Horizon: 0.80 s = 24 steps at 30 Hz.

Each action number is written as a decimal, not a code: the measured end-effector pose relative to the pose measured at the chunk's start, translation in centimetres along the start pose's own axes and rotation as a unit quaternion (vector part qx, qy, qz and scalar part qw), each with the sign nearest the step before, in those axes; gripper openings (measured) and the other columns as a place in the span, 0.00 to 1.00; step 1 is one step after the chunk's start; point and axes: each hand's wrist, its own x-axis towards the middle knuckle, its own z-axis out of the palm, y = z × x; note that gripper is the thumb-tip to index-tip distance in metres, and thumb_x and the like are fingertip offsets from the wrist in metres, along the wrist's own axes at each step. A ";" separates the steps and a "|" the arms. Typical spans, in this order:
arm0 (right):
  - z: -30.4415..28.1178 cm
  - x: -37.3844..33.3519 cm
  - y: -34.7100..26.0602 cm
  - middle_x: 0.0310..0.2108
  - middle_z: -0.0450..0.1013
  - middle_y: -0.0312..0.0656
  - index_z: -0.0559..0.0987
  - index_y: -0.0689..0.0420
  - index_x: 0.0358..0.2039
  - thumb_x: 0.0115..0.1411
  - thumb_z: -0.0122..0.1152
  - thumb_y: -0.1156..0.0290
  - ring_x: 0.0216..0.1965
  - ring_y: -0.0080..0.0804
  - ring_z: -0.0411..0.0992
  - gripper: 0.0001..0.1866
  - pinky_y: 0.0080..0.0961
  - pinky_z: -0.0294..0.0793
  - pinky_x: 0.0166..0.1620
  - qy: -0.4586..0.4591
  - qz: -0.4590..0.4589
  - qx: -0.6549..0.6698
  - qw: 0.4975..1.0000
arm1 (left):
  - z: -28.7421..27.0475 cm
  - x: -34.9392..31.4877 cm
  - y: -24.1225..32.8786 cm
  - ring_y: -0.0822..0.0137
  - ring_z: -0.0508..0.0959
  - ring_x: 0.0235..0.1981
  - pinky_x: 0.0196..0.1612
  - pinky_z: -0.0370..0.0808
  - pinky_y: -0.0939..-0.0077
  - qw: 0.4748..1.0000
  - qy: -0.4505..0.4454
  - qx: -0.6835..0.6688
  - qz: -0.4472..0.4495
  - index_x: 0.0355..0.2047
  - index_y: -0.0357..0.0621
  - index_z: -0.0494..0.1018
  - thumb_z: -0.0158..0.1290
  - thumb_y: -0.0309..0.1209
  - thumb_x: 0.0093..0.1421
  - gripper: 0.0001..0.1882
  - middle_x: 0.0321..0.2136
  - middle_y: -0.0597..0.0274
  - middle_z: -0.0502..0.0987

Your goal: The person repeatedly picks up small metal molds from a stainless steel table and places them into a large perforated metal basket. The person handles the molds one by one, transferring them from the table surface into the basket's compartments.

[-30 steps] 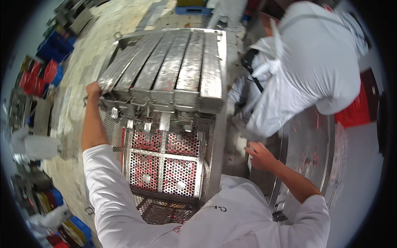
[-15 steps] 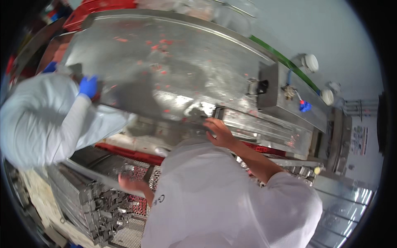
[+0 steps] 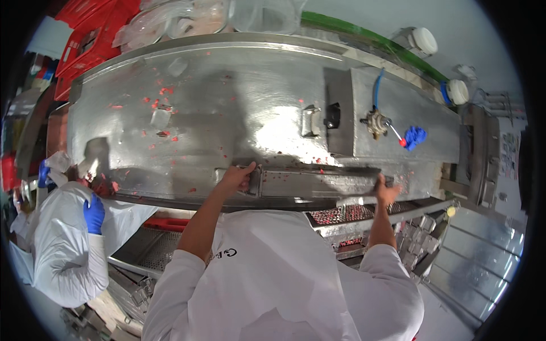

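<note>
A long, narrow steel mould [image 3: 318,183] lies along the near edge of the steel table [image 3: 193,96], in front of my body. My left hand [image 3: 236,178] grips its left end, thumb pointing right. At its right end my right hand [image 3: 388,191] is closed on the edge, slightly blurred. What lies inside the mould is hard to make out. Small red scraps [image 3: 165,91] are scattered over the tabletop. A small steel bracket-shaped piece [image 3: 310,121] sits beyond the mould.
At the left stands a co-worker in white with a blue-gloved hand [image 3: 94,214]. A raised steel box [image 3: 364,85] at the right bears a valve [image 3: 376,123] and a crumpled blue glove [image 3: 414,137]. Red crates [image 3: 94,42] stand far left; perforated racks [image 3: 162,247] lie below the table edge.
My left hand has come up from below the table edge to the mould's left end. My right hand has moved from the left end to the right end. The view has shifted.
</note>
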 end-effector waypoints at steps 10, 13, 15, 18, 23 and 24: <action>2.9 -9.0 -9.2 0.49 0.76 0.65 0.80 0.78 0.44 0.54 0.45 0.19 0.53 0.58 0.74 0.60 0.45 0.69 0.57 -0.177 0.448 0.032 0.876 | -6.4 -4.1 14.8 0.54 0.81 0.25 0.31 0.76 0.62 0.764 0.391 0.334 0.389 0.24 0.35 0.79 0.65 0.43 0.56 0.20 0.21 0.53 0.80; 2.3 -10.1 -15.2 0.49 0.76 0.65 0.81 0.76 0.44 0.55 0.49 0.22 0.54 0.57 0.74 0.56 0.44 0.68 0.58 -0.267 0.342 0.101 0.895 | -8.3 -2.6 17.6 0.45 0.83 0.33 0.39 0.78 0.55 0.676 0.469 0.414 0.390 0.31 0.35 0.81 0.62 0.40 0.58 0.17 0.29 0.45 0.83; 0.0 -10.3 -21.6 0.46 0.78 0.61 0.81 0.76 0.42 0.57 0.57 0.30 0.48 0.51 0.76 0.49 0.42 0.70 0.55 -0.300 0.285 0.139 0.900 | -10.5 -1.0 18.4 0.42 0.83 0.37 0.43 0.79 0.52 0.647 0.491 0.471 0.346 0.33 0.34 0.81 0.60 0.39 0.60 0.16 0.33 0.42 0.83; -6.5 -9.8 -31.5 0.35 0.78 0.48 0.82 0.74 0.36 0.59 0.67 0.51 0.35 0.30 0.72 0.30 0.31 0.72 0.42 -0.324 0.218 0.385 0.836 | -13.6 -1.7 19.5 0.41 0.82 0.45 0.50 0.77 0.50 0.689 0.460 0.507 0.235 0.44 0.31 0.77 0.51 0.41 0.67 0.21 0.42 0.37 0.81; -6.9 -5.1 -41.6 0.37 0.80 0.49 0.82 0.72 0.43 0.55 0.67 0.52 0.39 0.31 0.73 0.30 0.31 0.71 0.47 -0.271 0.036 0.356 0.894 | -18.7 2.4 16.4 0.38 0.75 0.54 0.56 0.72 0.48 0.647 0.556 0.434 0.290 0.55 0.38 0.68 0.43 0.43 0.70 0.23 0.56 0.37 0.73; -7.1 -4.0 -43.0 0.38 0.80 0.49 0.81 0.72 0.43 0.55 0.66 0.53 0.39 0.32 0.73 0.30 0.32 0.71 0.47 -0.276 0.043 0.370 0.886 | -18.7 2.7 16.5 0.38 0.74 0.55 0.57 0.71 0.47 0.640 0.561 0.434 0.295 0.56 0.38 0.67 0.41 0.44 0.71 0.24 0.56 0.37 0.72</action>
